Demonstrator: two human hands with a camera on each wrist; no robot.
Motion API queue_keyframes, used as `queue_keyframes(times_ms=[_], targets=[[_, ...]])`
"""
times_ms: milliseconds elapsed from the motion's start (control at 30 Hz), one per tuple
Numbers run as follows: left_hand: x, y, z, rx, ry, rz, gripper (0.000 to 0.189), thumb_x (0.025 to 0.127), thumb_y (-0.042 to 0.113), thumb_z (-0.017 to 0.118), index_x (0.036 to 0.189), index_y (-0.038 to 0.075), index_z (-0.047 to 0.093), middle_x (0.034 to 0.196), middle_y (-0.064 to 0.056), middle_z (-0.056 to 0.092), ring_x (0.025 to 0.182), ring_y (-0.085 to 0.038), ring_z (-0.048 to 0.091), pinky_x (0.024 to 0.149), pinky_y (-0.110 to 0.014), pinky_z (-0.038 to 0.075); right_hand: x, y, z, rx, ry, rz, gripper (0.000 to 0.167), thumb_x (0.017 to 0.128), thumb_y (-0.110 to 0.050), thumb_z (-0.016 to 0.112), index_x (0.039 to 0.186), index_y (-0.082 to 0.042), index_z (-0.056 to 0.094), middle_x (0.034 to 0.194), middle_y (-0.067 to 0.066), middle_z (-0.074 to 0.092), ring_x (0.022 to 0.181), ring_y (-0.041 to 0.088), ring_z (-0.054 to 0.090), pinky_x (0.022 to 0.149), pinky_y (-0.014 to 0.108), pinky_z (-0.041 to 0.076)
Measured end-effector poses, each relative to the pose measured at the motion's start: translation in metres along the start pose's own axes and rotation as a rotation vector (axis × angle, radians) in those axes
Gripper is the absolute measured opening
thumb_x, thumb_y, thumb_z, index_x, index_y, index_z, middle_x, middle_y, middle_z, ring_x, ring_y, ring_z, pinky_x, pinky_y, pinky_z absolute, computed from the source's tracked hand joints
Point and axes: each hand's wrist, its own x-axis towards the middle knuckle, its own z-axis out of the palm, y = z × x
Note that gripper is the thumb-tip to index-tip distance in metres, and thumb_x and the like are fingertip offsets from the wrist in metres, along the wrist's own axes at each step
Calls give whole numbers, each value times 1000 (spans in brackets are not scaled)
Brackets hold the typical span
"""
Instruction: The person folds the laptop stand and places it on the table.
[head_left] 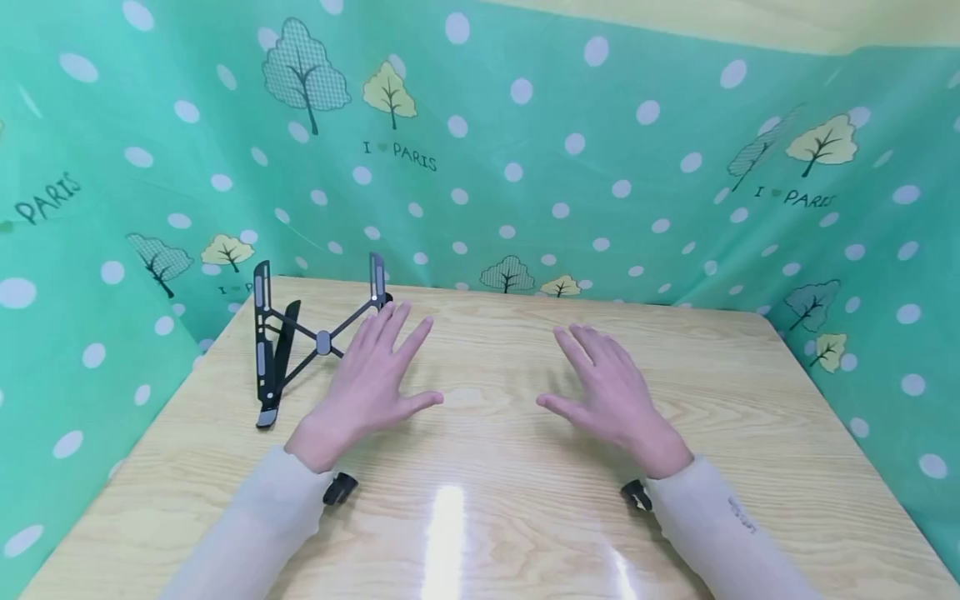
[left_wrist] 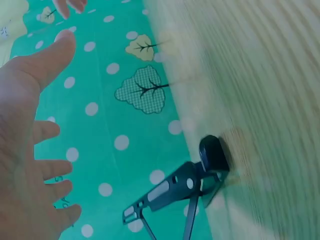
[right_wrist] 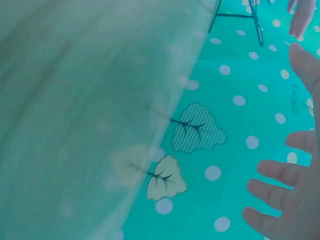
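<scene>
A black folding laptop stand (head_left: 323, 342) with grey pads and crossed struts stands unfolded at the left of the wooden table. My left hand (head_left: 375, 371) hovers just right of it, fingers spread and holding nothing, overlapping part of the stand in the head view. In the left wrist view, one arm of the stand (left_wrist: 172, 190) shows beyond that hand's fingers. My right hand (head_left: 603, 387) is held out over the table's middle right, fingers extended, nothing in it. The right wrist view shows that hand (right_wrist: 295, 175) at the right edge, with the stand's struts (right_wrist: 235, 15) far off.
A pale wood-grain table (head_left: 495, 467) spreads under both hands, with bright light reflections near its front. Green dotted cloth (head_left: 510, 150) printed with trees hangs behind it and along both sides. Each sleeve has a small black device (head_left: 340, 488) at its cuff.
</scene>
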Motion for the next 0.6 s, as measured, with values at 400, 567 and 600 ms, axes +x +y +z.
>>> queue_keyframes(times_ms=[400, 567, 600], targets=[[-12, -11, -4, -60, 58, -11, 89, 78, 59, 68, 146, 11, 38, 152, -21, 26, 139, -41, 22, 110, -56, 23, 30, -33, 2, 83, 30, -55, 85, 85, -62, 58, 147, -10, 35, 143, 17, 43, 131, 34, 40, 106, 51, 33], [-18, -18, -7, -82, 58, -44, 86, 78, 53, 72, 144, 9, 40, 148, -23, 31, 137, -42, 25, 108, -58, 25, 44, -45, 5, 109, 23, -58, 82, 86, -62, 57, 146, -9, 38, 141, 16, 45, 129, 33, 43, 103, 51, 36], [-19, -20, -9, -90, 55, -53, 85, 78, 51, 72, 144, 9, 40, 147, -23, 31, 137, -42, 26, 108, -58, 25, 46, -48, 6, 114, 19, -56, 82, 86, -62, 57, 145, -9, 38, 140, 16, 46, 128, 33, 43, 102, 51, 37]])
